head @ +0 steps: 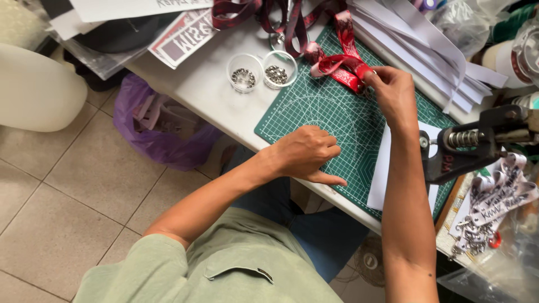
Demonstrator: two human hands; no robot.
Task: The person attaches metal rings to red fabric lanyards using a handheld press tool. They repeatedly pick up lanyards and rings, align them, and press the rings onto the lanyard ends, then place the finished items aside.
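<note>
My right hand (393,92) pinches the folded end of a red patterned lanyard strap (339,64) that lies on a green cutting mat (314,115). The strap runs up and away toward more red straps (281,14) at the back of the table. My left hand (306,152) rests knuckles-up on the mat's near edge with its fingers curled and the thumb out; whether it holds something small is hidden. Two small clear cups of metal rivets (245,72) (278,68) stand just left of the mat.
A black hand press tool (477,140) sits at the right. White printed lanyards with metal clips (494,207) lie beside it. White paper strips (426,45) are piled behind the mat. A purple plastic bag (160,120) sits on the tiled floor below the table.
</note>
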